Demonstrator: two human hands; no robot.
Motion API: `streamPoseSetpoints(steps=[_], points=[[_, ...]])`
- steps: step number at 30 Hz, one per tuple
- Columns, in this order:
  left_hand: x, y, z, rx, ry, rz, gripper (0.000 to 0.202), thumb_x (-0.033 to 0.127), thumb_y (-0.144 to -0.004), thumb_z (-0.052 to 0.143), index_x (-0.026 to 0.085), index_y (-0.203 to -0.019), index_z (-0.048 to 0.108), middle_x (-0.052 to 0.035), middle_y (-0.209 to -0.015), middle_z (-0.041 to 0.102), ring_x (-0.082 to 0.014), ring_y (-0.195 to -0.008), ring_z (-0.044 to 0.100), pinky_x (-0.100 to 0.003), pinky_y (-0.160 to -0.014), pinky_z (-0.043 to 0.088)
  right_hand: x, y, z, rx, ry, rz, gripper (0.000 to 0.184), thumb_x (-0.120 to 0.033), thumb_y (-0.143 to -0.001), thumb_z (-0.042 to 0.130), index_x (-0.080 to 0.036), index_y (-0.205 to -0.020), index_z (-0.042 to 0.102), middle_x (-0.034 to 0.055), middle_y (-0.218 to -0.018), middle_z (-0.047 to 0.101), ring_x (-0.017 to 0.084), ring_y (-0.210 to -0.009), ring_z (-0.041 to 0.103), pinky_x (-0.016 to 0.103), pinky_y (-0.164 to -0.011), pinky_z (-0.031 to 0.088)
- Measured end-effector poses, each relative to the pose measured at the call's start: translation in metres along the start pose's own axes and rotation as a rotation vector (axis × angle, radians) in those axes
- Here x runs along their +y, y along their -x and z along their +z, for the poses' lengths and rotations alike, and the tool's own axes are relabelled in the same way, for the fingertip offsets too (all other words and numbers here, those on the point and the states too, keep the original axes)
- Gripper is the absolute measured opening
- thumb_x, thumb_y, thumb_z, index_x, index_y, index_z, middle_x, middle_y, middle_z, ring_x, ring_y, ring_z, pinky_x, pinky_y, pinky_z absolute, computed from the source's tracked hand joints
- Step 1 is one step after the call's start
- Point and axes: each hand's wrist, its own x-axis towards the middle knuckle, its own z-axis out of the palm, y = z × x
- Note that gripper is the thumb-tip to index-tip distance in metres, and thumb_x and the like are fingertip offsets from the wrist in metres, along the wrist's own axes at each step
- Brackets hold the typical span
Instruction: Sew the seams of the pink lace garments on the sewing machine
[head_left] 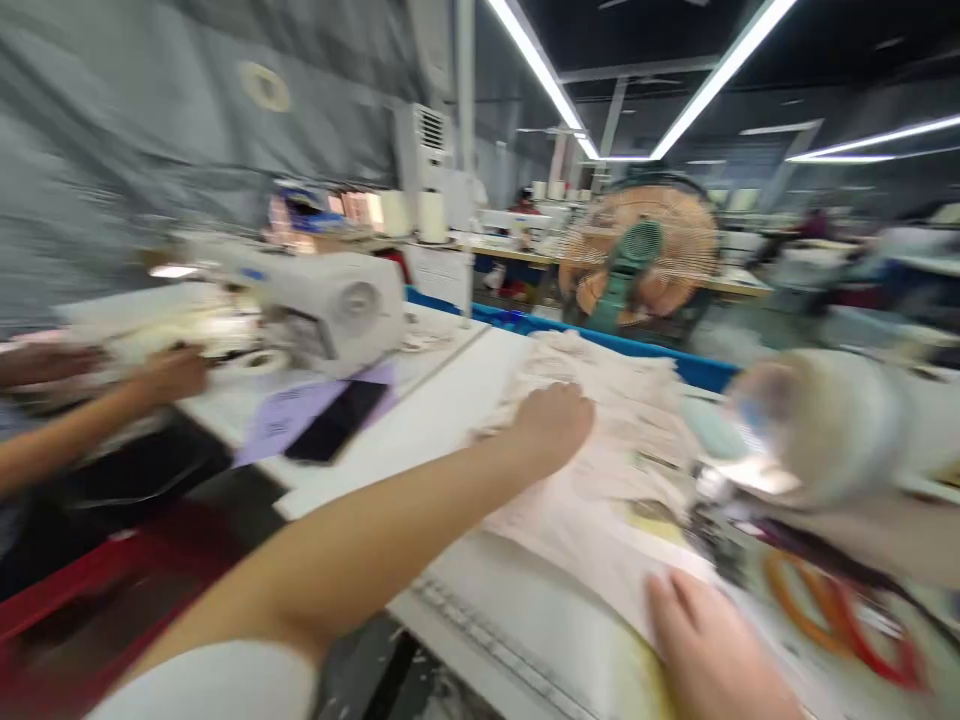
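The picture is smeared by motion. My left hand (553, 424) reaches out across the white table (420, 425) and rests on a heap of pale pink fabric (637, 440). Its fingers curl down out of sight, so I cannot tell its grip. My right hand (705, 650) lies at the bottom edge with its fingers stretched flat on the near part of the same fabric, holding nothing.
At the left, another person's hands (169, 375) work at a white sewing machine (330, 305). A black phone (337, 420) lies on purple paper (281, 420). At the right are a blurred machine head (825, 425) and red-orange scissor handles (847, 615). A fan (637, 260) stands behind a blue bin edge (645, 348).
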Motion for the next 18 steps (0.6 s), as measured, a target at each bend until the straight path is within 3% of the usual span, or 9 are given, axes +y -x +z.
streamPoseSetpoints(steps=[2, 4, 6, 9, 11, 13, 18], points=[[0.018, -0.003, 0.010, -0.040, -0.025, 0.146, 0.032, 0.003, -0.086, 0.035, 0.009, -0.104, 0.061, -0.0168, -0.117, 0.058, -0.0305, -0.109, 0.057, -0.043, -0.092, 0.046, -0.004, 0.004, -0.007, 0.021, 0.129, 0.094, 0.023, -0.013, -0.092, 0.044, -0.020, -0.110, 0.058, 0.0135, -0.109, 0.062, 0.026, -0.101, 0.059, 0.036, -0.082, 0.053], [0.030, -0.016, 0.023, -0.072, -0.038, 0.244, 0.031, 0.003, -0.084, 0.035, 0.008, -0.102, 0.060, -0.0179, -0.112, 0.060, -0.0308, -0.096, 0.063, -0.043, -0.083, 0.050, -0.010, -0.005, -0.008, 0.060, 0.216, 0.101, 0.025, -0.010, -0.089, 0.045, -0.016, -0.109, 0.058, 0.0163, -0.111, 0.061, 0.028, -0.101, 0.058, 0.038, -0.084, 0.052], [0.041, -0.032, 0.035, -0.074, -0.035, 0.330, 0.033, 0.006, -0.086, 0.034, 0.012, -0.109, 0.058, -0.0153, -0.117, 0.060, -0.0281, -0.101, 0.062, -0.039, -0.084, 0.049, -0.015, -0.016, -0.009, 0.121, 0.264, 0.200, 0.021, -0.008, -0.086, 0.047, -0.015, -0.101, 0.059, 0.0143, -0.102, 0.062, 0.026, -0.093, 0.059, 0.037, -0.080, 0.052], [0.054, -0.050, 0.046, -0.094, -0.042, 0.419, 0.025, 0.016, -0.086, 0.046, 0.019, -0.106, 0.061, -0.0082, -0.115, 0.064, -0.0239, -0.106, 0.061, -0.030, -0.086, 0.047, -0.019, -0.025, -0.012, 0.166, 0.285, 0.183, 0.018, -0.008, -0.079, 0.052, -0.016, -0.093, 0.060, 0.0122, -0.095, 0.063, 0.025, -0.082, 0.060, 0.034, -0.069, 0.054], [0.059, -0.060, 0.053, -0.103, -0.059, 0.409, 0.019, 0.026, -0.087, 0.048, 0.020, -0.095, 0.065, -0.0071, -0.104, 0.068, -0.0243, -0.099, 0.064, -0.029, -0.081, 0.049, -0.018, -0.023, -0.014, 0.177, 0.277, 0.156, 0.017, -0.009, -0.079, 0.053, -0.016, -0.092, 0.060, 0.0124, -0.097, 0.063, 0.025, -0.083, 0.061, 0.033, -0.065, 0.055], [0.063, -0.069, 0.059, -0.079, -0.073, 0.342, 0.027, 0.031, -0.091, 0.042, 0.019, -0.090, 0.066, -0.0085, -0.097, 0.070, -0.0257, -0.093, 0.065, -0.031, -0.077, 0.049, -0.015, -0.021, -0.014, 0.187, 0.260, 0.131, 0.017, -0.012, -0.081, 0.052, -0.016, -0.094, 0.060, 0.0138, -0.103, 0.063, 0.026, -0.089, 0.061, 0.033, -0.066, 0.056], [0.067, -0.081, 0.065, 0.017, -0.042, 0.188, 0.026, 0.028, -0.088, 0.042, 0.017, -0.101, 0.062, -0.0131, -0.095, 0.069, -0.0291, -0.091, 0.065, -0.036, -0.073, 0.050, -0.008, -0.021, -0.014, 0.143, 0.234, 0.123, 0.016, -0.013, -0.085, 0.050, -0.016, -0.096, 0.060, 0.0161, -0.115, 0.062, 0.026, -0.099, 0.062, 0.034, -0.075, 0.058]])
